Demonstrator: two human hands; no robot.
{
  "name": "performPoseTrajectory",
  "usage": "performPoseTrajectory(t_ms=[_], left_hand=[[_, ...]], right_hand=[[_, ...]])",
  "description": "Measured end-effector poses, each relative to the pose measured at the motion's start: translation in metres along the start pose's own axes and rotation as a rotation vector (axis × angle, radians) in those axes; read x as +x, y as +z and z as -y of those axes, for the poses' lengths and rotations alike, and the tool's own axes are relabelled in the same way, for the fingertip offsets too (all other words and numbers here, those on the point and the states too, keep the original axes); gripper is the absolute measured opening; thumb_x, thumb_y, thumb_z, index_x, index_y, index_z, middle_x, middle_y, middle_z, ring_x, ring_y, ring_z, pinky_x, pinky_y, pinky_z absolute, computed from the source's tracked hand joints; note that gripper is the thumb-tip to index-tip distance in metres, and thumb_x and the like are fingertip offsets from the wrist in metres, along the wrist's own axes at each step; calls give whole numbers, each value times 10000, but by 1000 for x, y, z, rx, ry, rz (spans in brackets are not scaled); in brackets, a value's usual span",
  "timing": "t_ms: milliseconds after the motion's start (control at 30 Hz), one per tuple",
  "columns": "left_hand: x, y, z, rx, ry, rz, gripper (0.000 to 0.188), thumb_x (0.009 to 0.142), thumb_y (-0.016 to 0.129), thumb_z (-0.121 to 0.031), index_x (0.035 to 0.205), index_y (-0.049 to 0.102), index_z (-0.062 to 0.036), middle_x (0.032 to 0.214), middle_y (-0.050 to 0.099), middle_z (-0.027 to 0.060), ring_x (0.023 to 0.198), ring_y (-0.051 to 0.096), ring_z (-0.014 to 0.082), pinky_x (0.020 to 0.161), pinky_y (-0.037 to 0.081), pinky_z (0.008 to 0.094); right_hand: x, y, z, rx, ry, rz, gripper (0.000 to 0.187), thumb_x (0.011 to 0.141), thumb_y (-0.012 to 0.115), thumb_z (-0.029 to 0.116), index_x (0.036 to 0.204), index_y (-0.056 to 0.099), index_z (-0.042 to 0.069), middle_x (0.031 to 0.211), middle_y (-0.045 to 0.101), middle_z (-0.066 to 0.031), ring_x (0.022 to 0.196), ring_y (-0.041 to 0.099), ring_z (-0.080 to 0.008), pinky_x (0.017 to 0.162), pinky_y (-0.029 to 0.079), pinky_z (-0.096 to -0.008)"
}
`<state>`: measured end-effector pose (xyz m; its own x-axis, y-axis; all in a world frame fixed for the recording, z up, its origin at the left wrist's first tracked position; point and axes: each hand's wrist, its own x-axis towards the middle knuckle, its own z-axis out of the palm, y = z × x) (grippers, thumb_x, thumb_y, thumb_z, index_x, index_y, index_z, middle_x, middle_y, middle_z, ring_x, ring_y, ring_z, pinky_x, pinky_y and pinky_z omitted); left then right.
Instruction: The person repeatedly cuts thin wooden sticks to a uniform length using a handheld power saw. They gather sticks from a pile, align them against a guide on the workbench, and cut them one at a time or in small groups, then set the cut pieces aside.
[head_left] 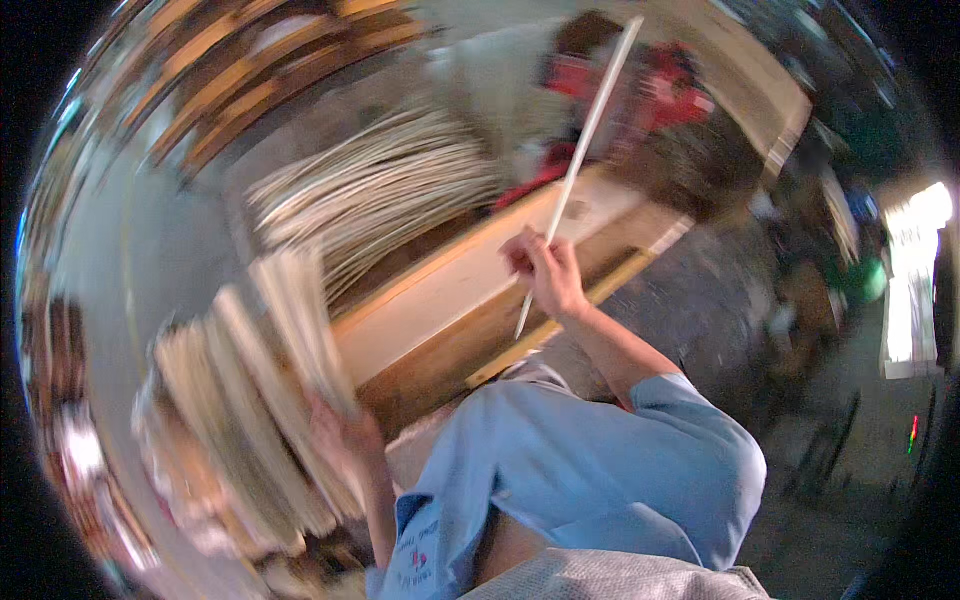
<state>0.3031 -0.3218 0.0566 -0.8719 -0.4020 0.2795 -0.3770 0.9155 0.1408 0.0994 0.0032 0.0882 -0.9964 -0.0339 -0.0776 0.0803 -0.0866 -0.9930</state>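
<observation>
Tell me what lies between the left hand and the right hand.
In the head view, a stretch of the wooden workbench lies between the left hand and the right hand, its surface part pale, part brown.

**Head camera, looking down**

I watch remotely through the left one of two head-worn fisheyes, upright and unmirrored. It faces down past the blue shirt (610, 465), large in the lower part, onto the left hand (347, 440) and right hand (547, 272) at close range. The wooden worktop (430, 325) crosses my view diagonally; a bright patch (911, 300) sits farther off, near the right rim.
</observation>
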Motion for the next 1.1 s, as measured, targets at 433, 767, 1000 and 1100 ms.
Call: performPoseTrajectory(t_ms=[433,767,1000,1100], left_hand=[[11,-13,2,-189,-387,262,1005,802,780,-357,1609,217,-157,1311,523,247,1227,526,436,989,486,522],[9,-22,66,-416,-421,-139,638,898,730,-301,1404,517,24,1370,526,258,1296,462,429,1096,395,494],[28,-2,107,-395,-606,340,915,822,775,-388,1545,342,-33,1317,594,270,1204,556,457,1046,430,525],[25,2,115,-527,-571,260,915,778,805,-358,1521,385,-29,1307,613,275,1193,589,438,1039,452,502]], right_hand=[[-62,265,-146,265,670,611,551,1093,346,493,1355,518,40,1226,663,-166,1048,679,-273,927,556,-414],[-104,250,-118,581,991,848,751,964,551,627,1462,461,71,1395,593,-119,1263,581,-314,1089,469,-494],[-101,265,-132,494,1028,930,732,905,707,539,1424,494,70,1341,621,-120,1237,594,-323,1081,477,-494],[-101,274,-128,510,1111,976,675,906,722,489,1401,521,76,1312,637,-119,1217,607,-314,1073,481,-491]])
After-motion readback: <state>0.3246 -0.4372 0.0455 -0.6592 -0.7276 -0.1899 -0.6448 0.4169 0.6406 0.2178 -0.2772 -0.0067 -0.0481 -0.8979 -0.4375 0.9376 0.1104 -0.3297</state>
